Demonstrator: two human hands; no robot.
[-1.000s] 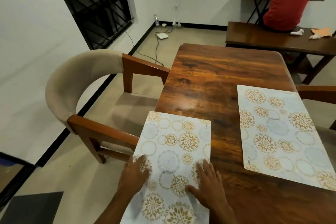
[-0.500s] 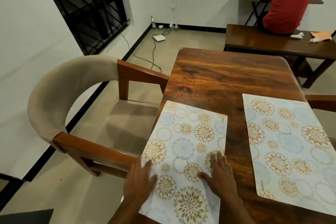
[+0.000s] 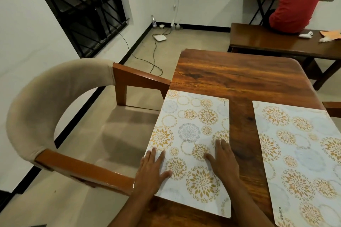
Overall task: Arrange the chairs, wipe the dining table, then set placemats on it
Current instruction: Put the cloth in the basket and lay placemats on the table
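both hands flat on a placemat at the worktop's left edge

left hand (image 3: 154, 168) and right hand (image 3: 222, 160) press, fingers straight, on the near placemat (image 3: 191, 134) on the worktop (image 3: 239, 79) beside the chair (image 3: 55, 97); a second placemat (image 3: 295, 153) lies to its right. placemat-setting looks nearly done, with only squaring up apparently left.

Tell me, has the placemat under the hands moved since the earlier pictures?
Yes. The placemat slid away from the person along the dining table, its far edge now nearer the chair armrest.
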